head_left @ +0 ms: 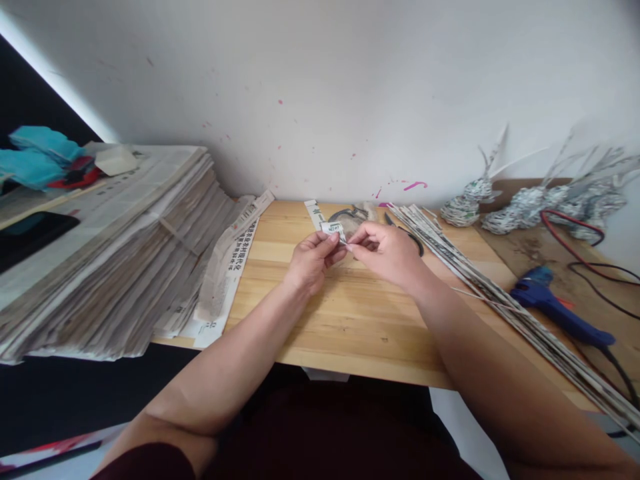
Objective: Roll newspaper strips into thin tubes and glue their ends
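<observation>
My left hand (313, 259) and my right hand (385, 252) meet over the middle of a wooden table (340, 320). Together they pinch a small folded piece of newspaper (334, 231), held just above the tabletop. The left thumb and fingers grip its lower edge, and the right fingertips touch its right side. A narrow newspaper strip (315, 213) lies flat behind the hands, beside a dark pair of scissors (407, 235) partly hidden by my right hand.
A tall stack of newspapers (110, 253) fills the left side. Long rolled paper sticks (500, 293) lie diagonally at the right, next to a blue glue gun (555, 307) with its cable. Woven paper pieces (530, 203) sit by the white wall.
</observation>
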Tool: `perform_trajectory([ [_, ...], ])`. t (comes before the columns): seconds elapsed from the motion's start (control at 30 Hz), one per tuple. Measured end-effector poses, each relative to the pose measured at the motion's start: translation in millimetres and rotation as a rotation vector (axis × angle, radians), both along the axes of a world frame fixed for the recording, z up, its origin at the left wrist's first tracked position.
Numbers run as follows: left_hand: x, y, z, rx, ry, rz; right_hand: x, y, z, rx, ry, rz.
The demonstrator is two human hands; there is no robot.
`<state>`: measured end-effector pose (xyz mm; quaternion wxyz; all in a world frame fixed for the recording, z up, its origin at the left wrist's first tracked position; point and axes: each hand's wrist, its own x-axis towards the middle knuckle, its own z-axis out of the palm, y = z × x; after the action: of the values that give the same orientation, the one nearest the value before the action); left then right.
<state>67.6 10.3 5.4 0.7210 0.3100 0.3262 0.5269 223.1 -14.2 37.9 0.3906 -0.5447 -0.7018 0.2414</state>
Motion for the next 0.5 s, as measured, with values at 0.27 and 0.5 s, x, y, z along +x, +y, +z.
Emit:
perform_trajectory([
  [0.27, -1.0, -1.4, -2.2, 0.056, 0.064, -0.006, 3.0, 2.9, -2.8, -0.223, 0.181, 0.000],
  [0.5, -0.5, -2.2, -1.5, 0.072, 0.089, -0.023, 2.1, 2.2, -1.9, -0.171, 0.083, -0.022],
])
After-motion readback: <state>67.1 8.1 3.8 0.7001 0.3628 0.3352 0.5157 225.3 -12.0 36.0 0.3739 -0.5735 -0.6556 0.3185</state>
